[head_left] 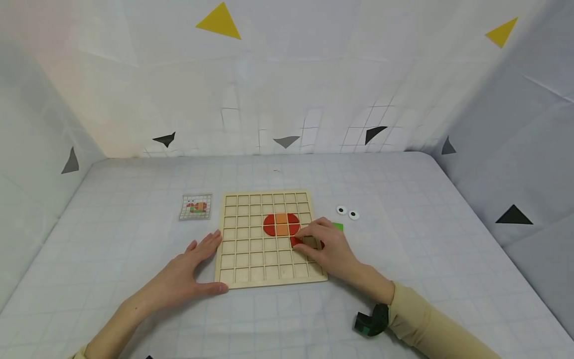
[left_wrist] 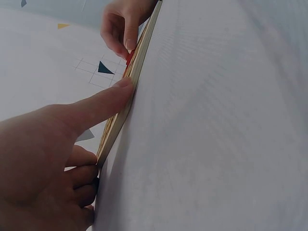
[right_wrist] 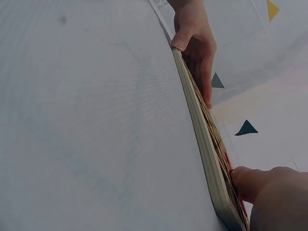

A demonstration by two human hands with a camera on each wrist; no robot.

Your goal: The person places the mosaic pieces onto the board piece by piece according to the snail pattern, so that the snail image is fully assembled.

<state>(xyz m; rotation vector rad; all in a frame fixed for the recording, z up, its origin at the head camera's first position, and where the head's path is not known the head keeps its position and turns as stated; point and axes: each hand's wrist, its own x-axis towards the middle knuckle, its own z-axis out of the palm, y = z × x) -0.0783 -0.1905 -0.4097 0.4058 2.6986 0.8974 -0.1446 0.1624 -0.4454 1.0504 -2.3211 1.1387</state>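
Right hand [head_left: 331, 251]: is pinching flat red piece [head_left: 294, 242] at pale wooden gridded board [head_left: 243, 247], just below flat red-and-orange pieces [head_left: 281, 219]; left hand [head_left: 190, 271]: is resting extended fingers against board's left edge; step: apparently is seating; next: likely needing cell alignment, then release

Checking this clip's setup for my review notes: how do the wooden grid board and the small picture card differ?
Size: the wooden grid board is much larger than the picture card.
Contact: the left hand touches the board's left edge; no hand touches the card.
Content: the board holds loose red pieces and orange pieces; the card's printed picture also includes green.
Shared: both lie on the table and carry a grid.
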